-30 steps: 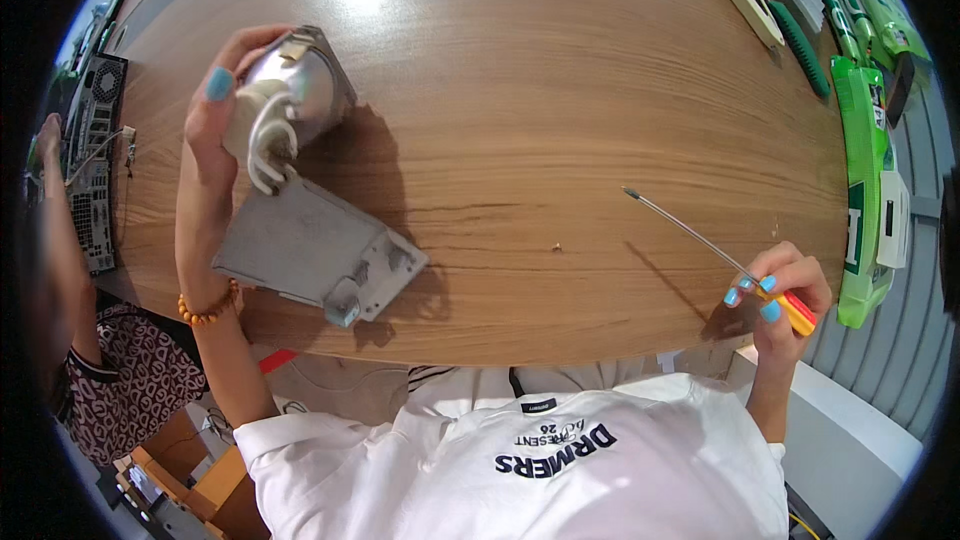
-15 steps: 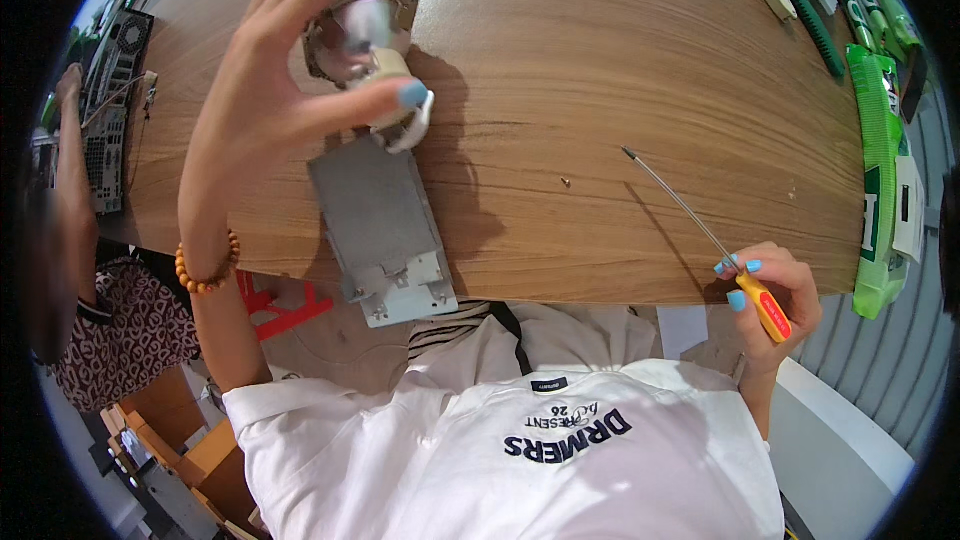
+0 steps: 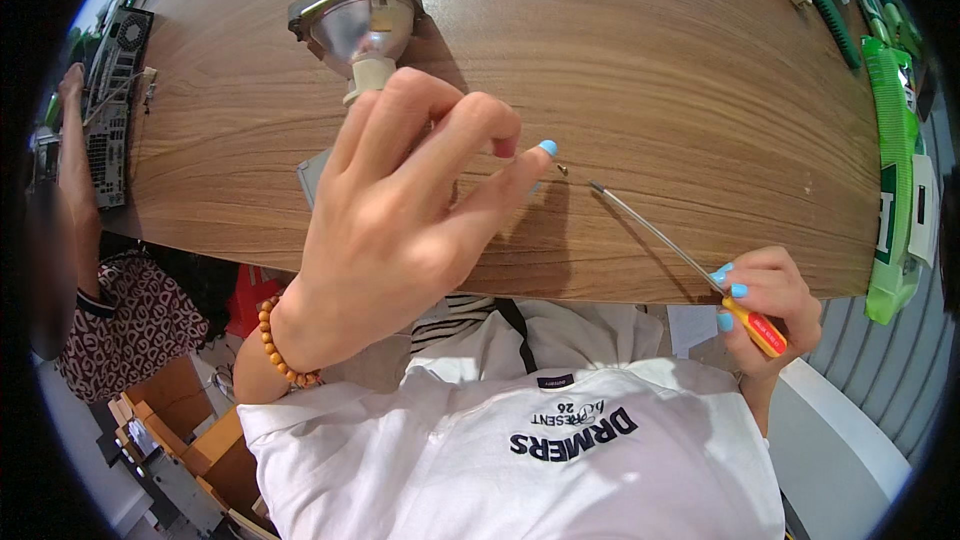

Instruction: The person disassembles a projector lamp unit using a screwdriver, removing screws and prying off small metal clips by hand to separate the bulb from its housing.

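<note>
In my right hand [image 3: 768,312] is a screwdriver [image 3: 757,325] with a yellow and red handle, its shaft slanting up to the left over the table. Its tip stops a little right of a tiny screw [image 3: 562,170] on the wood. Coming from the left, my left hand [image 3: 400,200] hovers with bent fingers apart, thumb near the screw and not visibly holding anything. Beyond it a projector lamp [image 3: 365,25] with a glassy reflector and cream base rests on the table. A grey metal plate [image 3: 312,177] is mostly hidden under my left hand.
Along the right edge lie green packages [image 3: 897,180] and a dark green coiled cord [image 3: 830,15]. An opened electronic chassis [image 3: 115,110] sits at the far left, beside another person's arm [image 3: 75,160]. The table's front edge [image 3: 640,300] runs before my body.
My left hand has let go of the projector lamp, now standing farther back, and moved right and nearer, toward the screw. The screwdriver's tip has dipped left and closer to the screw.
</note>
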A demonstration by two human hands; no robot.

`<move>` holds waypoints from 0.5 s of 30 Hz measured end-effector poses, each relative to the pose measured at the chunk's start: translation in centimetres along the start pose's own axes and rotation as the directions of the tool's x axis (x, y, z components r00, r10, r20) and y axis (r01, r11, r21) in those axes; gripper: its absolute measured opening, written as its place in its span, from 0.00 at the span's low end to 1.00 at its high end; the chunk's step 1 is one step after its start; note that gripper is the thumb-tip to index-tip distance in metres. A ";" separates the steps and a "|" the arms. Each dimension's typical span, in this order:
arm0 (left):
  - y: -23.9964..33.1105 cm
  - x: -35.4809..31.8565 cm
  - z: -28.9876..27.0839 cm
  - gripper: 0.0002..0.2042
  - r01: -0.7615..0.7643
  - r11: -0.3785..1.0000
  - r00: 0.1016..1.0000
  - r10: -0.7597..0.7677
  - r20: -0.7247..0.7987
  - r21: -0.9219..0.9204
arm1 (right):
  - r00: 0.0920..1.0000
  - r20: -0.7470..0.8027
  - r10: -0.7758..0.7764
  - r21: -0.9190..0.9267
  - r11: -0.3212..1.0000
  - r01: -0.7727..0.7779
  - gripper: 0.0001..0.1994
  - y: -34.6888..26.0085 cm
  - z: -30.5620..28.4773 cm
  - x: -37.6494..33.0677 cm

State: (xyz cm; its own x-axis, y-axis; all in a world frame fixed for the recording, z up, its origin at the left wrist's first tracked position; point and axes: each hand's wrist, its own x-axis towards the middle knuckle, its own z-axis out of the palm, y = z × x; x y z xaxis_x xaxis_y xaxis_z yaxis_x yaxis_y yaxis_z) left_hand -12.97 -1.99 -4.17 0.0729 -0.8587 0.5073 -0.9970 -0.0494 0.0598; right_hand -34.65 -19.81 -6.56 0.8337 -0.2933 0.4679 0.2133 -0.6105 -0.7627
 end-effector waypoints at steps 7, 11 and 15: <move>-0.2 -0.2 1.4 0.16 0.000 0.999 0.998 0.003 0.061 -0.045 | 0.999 -0.026 -0.024 -0.052 0.998 0.023 0.13 0.3 0.5 0.3; -0.1 0.0 1.8 0.14 0.046 0.992 0.995 -0.035 0.092 -0.119 | 0.999 -0.051 0.004 -0.050 0.999 -0.007 0.13 0.5 0.6 0.4; -0.1 0.2 1.7 0.13 0.048 0.992 0.993 -0.036 0.111 -0.113 | 0.999 -0.053 0.011 -0.047 0.999 -0.013 0.13 0.5 0.6 0.5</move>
State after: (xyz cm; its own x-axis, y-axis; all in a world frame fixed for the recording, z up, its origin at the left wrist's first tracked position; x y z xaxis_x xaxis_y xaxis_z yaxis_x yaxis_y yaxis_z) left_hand -12.87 -3.03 -5.53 0.1049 -0.9078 0.4060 -0.9829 -0.0326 0.1810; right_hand -33.87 -19.80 -6.97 0.8079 -0.3382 0.4827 0.1779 -0.6408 -0.7468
